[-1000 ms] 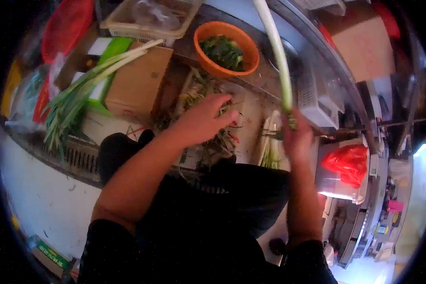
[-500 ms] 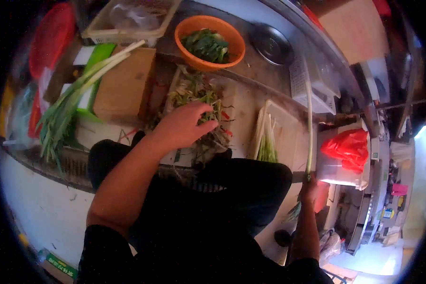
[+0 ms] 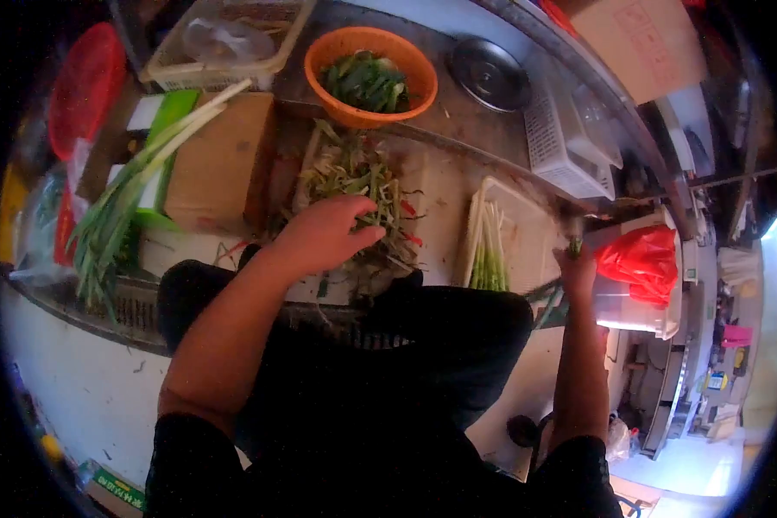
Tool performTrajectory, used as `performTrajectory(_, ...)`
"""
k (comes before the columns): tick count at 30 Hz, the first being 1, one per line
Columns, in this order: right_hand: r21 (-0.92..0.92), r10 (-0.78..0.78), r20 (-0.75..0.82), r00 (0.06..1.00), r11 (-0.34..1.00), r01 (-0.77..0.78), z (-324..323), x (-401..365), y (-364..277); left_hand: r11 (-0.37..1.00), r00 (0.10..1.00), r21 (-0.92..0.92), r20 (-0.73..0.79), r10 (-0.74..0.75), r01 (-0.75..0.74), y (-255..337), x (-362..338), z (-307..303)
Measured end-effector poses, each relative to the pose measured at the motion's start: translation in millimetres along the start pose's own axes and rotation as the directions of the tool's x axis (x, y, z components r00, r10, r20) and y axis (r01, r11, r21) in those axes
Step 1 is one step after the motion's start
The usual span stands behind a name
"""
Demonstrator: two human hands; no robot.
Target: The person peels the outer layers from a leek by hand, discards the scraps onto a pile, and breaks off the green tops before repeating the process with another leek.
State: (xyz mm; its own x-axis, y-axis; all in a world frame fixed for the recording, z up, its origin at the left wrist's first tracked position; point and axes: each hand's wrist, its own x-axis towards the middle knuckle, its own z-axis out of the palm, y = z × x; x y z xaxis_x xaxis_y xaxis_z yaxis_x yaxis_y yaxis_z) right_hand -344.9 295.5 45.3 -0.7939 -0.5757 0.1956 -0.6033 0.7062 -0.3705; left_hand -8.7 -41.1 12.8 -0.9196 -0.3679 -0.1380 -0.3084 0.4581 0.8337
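Note:
My left hand [image 3: 332, 231] hovers at the near edge of a pile of leafy trimmings [image 3: 363, 186], thumb and fingers apart, holding nothing visible. At the right, my right hand [image 3: 577, 266] is closed round a green onion [image 3: 548, 298], whose green leaves hang to the left below the hand; its upper part is blurred. Between the hands, a cream tray [image 3: 527, 226] holds several pale green stalks [image 3: 489, 259] along its left side. Long green onions [image 3: 134, 186] lie across a cardboard box [image 3: 220, 164] at the left.
An orange bowl [image 3: 423, 65] of cut greens stands at the back, beside a dark round lid [image 3: 490, 75]. A white basket [image 3: 557, 147] sits behind the tray. A red bag [image 3: 639, 263] rests on a white bucket at the right. A red basket [image 3: 82, 86] is far left.
My right hand has moved up and towards the tray. The long stalk that stood upright above it no longer shows that way. My left hand stays beside the trimmings.

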Motion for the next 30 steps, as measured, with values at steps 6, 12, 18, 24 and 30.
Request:
performTrajectory(6,0.566,-0.076,-0.045,0.996,0.820,0.088,0.2,24.8,-122.3,0.998,0.999,-0.058,0.011,0.041,-0.040,-7.1,15.0,14.1)
performTrajectory(12,0.912,-0.057,0.242,0.969,0.353,-0.208,66.5,1.4,-222.4,0.890,0.911,-0.216,-0.194,0.363,-0.401,4.4,12.2,32.9)
performTrajectory(18,0.912,-0.241,0.375,0.895,-0.076,-0.403,92.8,-40.5,-294.7,0.904,0.986,-0.419,0.092,0.140,-0.089,15.5,4.1,17.3)
performTrajectory(24,0.881,-0.232,0.472,0.851,0.095,-0.463,92.1,-39.7,-293.7,0.978,0.996,-0.192,-0.023,0.081,-0.084,-1.9,2.4,30.6)
performTrajectory(30,0.911,-0.193,0.411,0.891,0.050,-0.409,93.4,-47.8,-298.4,0.950,0.991,-0.284,0.007,0.134,-0.126,0.7,2.0,22.7)
